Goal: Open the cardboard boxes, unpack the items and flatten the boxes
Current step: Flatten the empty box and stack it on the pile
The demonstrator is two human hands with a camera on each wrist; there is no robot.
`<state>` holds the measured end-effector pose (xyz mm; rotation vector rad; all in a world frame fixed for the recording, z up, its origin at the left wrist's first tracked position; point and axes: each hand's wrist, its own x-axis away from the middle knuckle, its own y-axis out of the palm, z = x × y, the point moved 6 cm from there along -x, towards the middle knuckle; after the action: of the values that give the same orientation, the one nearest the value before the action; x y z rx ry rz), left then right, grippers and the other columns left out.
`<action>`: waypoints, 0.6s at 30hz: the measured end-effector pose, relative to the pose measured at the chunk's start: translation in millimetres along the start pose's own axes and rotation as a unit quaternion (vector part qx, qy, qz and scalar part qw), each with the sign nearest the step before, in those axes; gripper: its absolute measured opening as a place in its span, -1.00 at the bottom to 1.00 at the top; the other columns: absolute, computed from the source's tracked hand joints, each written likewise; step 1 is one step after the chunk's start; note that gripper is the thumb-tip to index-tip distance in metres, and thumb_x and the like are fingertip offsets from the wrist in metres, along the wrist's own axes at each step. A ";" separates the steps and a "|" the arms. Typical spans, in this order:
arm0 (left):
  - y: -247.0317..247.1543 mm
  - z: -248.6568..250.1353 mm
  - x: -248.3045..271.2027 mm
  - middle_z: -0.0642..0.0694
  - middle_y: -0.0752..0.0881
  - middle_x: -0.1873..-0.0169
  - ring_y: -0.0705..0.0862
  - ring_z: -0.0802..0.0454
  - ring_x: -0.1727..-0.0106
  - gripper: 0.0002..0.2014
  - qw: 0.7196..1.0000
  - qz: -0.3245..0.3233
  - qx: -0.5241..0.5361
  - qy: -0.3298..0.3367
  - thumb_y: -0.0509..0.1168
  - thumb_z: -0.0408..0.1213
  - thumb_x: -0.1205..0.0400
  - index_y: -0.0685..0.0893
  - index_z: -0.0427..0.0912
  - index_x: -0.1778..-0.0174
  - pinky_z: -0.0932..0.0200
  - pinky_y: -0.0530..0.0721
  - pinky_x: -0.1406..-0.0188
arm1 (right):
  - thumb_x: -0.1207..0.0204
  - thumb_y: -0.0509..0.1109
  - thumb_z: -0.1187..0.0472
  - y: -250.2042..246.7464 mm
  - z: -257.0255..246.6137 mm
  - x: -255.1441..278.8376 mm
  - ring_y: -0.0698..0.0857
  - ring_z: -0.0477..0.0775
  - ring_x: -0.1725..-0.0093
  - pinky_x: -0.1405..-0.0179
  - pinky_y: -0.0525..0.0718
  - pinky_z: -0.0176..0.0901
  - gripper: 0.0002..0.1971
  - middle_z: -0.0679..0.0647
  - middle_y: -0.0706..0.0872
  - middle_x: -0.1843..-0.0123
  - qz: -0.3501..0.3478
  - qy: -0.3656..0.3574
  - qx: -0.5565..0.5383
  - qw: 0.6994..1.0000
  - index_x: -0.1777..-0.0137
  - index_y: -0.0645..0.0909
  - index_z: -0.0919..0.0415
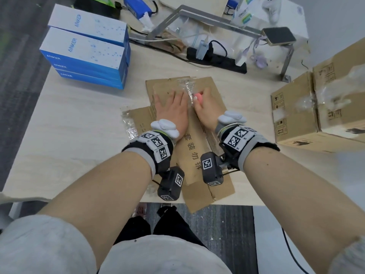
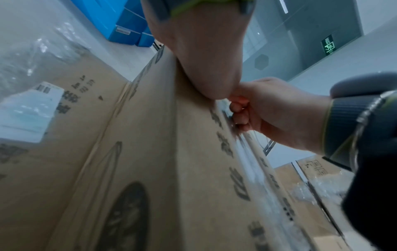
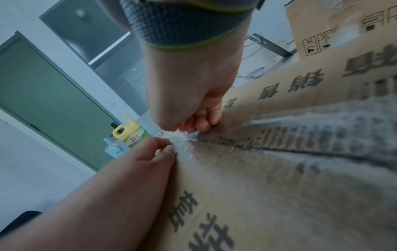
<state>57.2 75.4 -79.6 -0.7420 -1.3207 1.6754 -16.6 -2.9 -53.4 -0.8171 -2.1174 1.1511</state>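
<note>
Under both hands, flattened box (image 1: 189, 147) lengthwise away

A black power strip (image 1: 217, 60) lay on the tabletop (image 1: 79, 123) beneath a grey metal frame (image 1: 207, 22); a phone (image 1: 279, 37) sat atop the frame; a yellow-capped detergent bottle (image 3: 128, 134) stood beyond

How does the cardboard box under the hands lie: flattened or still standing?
Flattened: the cardboard box lies flat on the table, with the left hand pressing on it.
</note>
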 end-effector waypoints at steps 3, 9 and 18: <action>9.5 -1.6 2.9 0.01 0.18 -0.66 0.03 0.01 -0.69 -0.51 1.000 -0.004 -0.001 -0.012 -0.14 -0.10 -0.78 0.18 -0.08 -0.66 -0.54 -0.11 -0.51 | -0.72 0.10 0.08 -0.1 -2.8 -4.2 0.68 0.25 0.06 0.02 0.60 0.07 -0.71 0.20 0.70 -0.02 0.001 -0.011 -0.001 1.000 -0.28 0.35 0.28; 10.2 -0.7 1.4 0.02 0.10 -0.68 -0.06 0.02 -0.69 -0.49 0.999 -0.033 0.012 -0.013 -0.13 -0.10 -0.78 0.11 -0.09 -0.68 -0.50 0.07 -0.49 | -0.69 0.08 0.06 7.1 -7.3 -17.2 0.67 0.29 0.15 0.06 0.62 0.14 -0.72 0.22 0.71 0.06 -0.012 -0.018 0.075 0.997 -0.24 0.38 0.23; 8.8 -0.2 3.0 0.01 0.08 -0.68 -0.08 0.01 -0.69 -0.49 0.999 -0.037 0.019 -0.014 -0.12 -0.20 -0.75 0.11 -0.09 -0.67 -0.48 0.08 -0.50 | -0.65 0.05 0.12 19.9 -11.0 -25.4 0.65 0.28 0.19 0.06 0.63 0.10 -0.66 0.24 0.67 0.11 -0.033 0.006 0.145 0.989 -0.33 0.31 0.30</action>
<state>53.7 77.5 -88.0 -0.6423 -1.3173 1.6528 12.4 -7.4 -70.8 -0.6117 -1.8925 1.3745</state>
